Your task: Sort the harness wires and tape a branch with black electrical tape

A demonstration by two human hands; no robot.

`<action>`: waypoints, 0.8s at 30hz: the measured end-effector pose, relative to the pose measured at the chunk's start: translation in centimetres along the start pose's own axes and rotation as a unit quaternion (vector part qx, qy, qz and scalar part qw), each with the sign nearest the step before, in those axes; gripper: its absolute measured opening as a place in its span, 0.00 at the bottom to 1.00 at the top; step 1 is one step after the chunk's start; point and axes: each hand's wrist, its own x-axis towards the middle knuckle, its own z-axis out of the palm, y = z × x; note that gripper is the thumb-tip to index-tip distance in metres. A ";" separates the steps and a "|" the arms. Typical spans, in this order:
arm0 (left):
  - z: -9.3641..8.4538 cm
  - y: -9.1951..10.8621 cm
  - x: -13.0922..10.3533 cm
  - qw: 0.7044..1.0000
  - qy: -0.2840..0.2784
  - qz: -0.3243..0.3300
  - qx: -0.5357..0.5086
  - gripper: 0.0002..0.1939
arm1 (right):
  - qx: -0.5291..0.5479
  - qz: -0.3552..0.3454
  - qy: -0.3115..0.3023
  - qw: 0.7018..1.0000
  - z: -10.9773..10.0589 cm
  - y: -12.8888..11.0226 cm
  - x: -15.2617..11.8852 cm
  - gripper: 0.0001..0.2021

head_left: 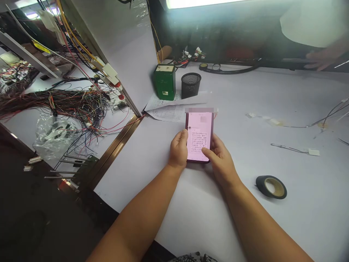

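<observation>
A smartphone is held upright above the white table, its lit pink screen filled with lines of text. My left hand grips its left edge, the thumb lying along the side. Around the right edge wraps my right hand, with its thumb on the lower part of the screen. The fingers behind the phone are mostly hidden. To the right of my right forearm lies a roll of black tape.
Printed papers, a green box and a black mesh cup stand beyond the phone. Short cables with white connectors lie at right. Past a metal-edged divider at left is a heap of bundled wires.
</observation>
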 end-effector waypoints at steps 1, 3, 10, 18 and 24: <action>0.0 0.0 0.0 1.000 0.003 0.000 0.000 0.19 | 0.000 0.000 0.000 1.000 0.0 0.0 0.0 0.30; 0.0 0.0 0.0 1.000 0.007 0.000 0.003 0.20 | -0.002 0.001 -0.002 1.000 0.0 0.0 -0.1 0.30; 0.0 0.0 0.0 1.000 0.003 0.005 0.005 0.20 | -0.004 0.000 -0.004 1.000 0.0 0.0 0.0 0.30; 0.0 -0.1 0.0 1.000 -0.001 -0.001 -0.003 0.20 | -0.006 0.000 -0.006 1.000 -0.1 0.0 -0.1 0.30; 0.0 0.1 -0.1 1.000 -0.002 0.001 0.002 0.19 | -0.015 -0.002 -0.010 1.000 0.0 -0.2 -0.1 0.30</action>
